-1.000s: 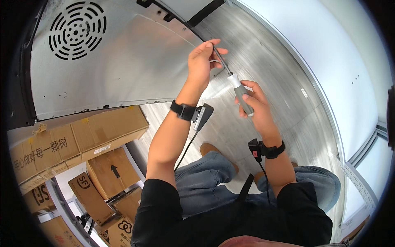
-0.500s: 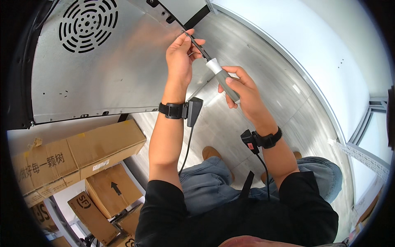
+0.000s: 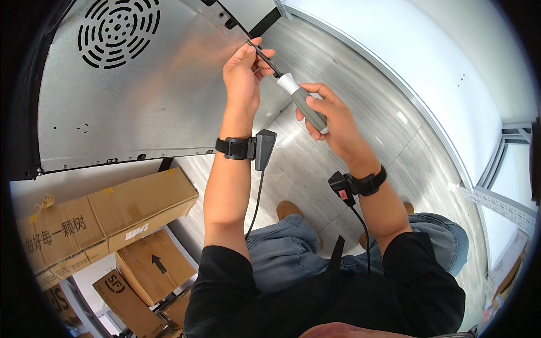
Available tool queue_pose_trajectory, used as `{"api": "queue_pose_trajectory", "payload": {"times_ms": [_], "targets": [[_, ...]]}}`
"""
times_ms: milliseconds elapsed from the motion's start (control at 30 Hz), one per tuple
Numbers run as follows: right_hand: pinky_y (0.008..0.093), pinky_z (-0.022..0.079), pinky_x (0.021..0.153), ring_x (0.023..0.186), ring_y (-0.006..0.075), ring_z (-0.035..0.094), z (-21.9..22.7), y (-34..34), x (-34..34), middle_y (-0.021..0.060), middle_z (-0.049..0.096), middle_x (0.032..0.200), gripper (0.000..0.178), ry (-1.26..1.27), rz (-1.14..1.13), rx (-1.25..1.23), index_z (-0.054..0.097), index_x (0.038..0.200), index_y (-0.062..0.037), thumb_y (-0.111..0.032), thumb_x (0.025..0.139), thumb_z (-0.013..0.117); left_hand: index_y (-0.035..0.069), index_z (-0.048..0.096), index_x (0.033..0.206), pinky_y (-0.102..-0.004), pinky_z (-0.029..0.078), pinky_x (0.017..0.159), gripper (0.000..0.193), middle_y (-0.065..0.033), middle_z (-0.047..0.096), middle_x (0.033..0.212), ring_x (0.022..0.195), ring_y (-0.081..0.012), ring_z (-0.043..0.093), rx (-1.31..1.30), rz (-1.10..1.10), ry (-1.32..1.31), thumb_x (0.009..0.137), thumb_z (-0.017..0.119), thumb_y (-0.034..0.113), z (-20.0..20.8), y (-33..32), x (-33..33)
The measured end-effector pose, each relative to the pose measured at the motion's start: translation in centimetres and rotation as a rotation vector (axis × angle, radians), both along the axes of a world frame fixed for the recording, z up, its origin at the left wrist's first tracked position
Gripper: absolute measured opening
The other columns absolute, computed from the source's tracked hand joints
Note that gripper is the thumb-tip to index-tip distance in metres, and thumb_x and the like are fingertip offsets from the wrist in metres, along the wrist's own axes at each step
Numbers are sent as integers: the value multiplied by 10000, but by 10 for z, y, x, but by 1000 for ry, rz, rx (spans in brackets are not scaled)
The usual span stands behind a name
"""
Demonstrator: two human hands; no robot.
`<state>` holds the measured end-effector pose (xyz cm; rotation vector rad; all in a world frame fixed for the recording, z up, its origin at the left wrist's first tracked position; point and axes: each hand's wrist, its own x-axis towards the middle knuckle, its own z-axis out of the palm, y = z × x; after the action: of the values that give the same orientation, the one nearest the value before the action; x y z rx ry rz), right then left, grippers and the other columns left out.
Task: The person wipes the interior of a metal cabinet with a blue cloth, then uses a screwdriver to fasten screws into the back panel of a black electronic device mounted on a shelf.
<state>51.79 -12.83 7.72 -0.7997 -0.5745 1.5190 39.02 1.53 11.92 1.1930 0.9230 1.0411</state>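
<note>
A screwdriver (image 3: 301,100) with a grey and white handle and a long dark shaft is gripped in my right hand (image 3: 337,121). It slants up and left, its tip meeting the edge of a large metal panel (image 3: 186,101). At that tip, my left hand (image 3: 242,76) pinches thumb and forefinger together beside the panel's edge. Whatever lies between those fingertips is too small to make out, and its other fingers curl loosely behind the shaft. A round pattern of vent slots (image 3: 118,27) is cut into the panel.
Long cardboard boxes (image 3: 141,197) stand at the lower left, with smaller cartons (image 3: 155,265) below them. A white curved surface with a metal rail (image 3: 389,79) runs along the right. Black straps with cabled boxes sit on both wrists. Grey plank floor (image 3: 360,141) lies between.
Both hands and the screwdriver appear slightly higher and further left. The panel and boxes have also shifted slightly in view. Each hand keeps its hold.
</note>
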Motion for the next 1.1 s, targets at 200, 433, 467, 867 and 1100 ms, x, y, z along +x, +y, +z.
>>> {"api": "queue_pose_trajectory", "payload": {"times_ms": [200,433,467,867,1100], "targets": [[226,298,407,465,92,456,8,4,2,91,605,798,371,117,43,-37,468,1237,-5,-235,947,478,-6,589,1167,-239,493,630,283,-100,677,909,644,-98,551,-8,3,-12,988,428,142,0,3,-3],[247,387,427,553,135,546,15,3,6,126,599,871,395,-34,16,-52,468,1223,3,-204,901,564,-1,600,1141,-244,511,602,268,-84,659,870,641,-101,571,-19,-9,-4,972,485,173,-1,0,-4],[251,409,435,580,144,565,14,3,5,134,597,897,397,-92,-3,-69,469,1218,-2,-191,889,584,1,604,1133,-242,513,592,263,-77,654,858,633,-101,573,-25,-2,9,964,510,179,0,-1,-2],[265,449,473,642,176,629,-15,9,-17,127,611,981,455,-487,-109,29,475,1218,-40,-181,836,679,3,609,1108,-239,528,546,228,-43,622,767,640,-135,629,-15,46,100,902,625,100,-4,4,1],[250,463,461,658,165,631,-31,5,1,115,628,911,408,235,114,5,468,1246,-5,-246,927,547,-14,572,1158,-250,542,582,237,-86,646,828,697,-176,662,-46,24,113,947,539,88,5,1,1]]}}
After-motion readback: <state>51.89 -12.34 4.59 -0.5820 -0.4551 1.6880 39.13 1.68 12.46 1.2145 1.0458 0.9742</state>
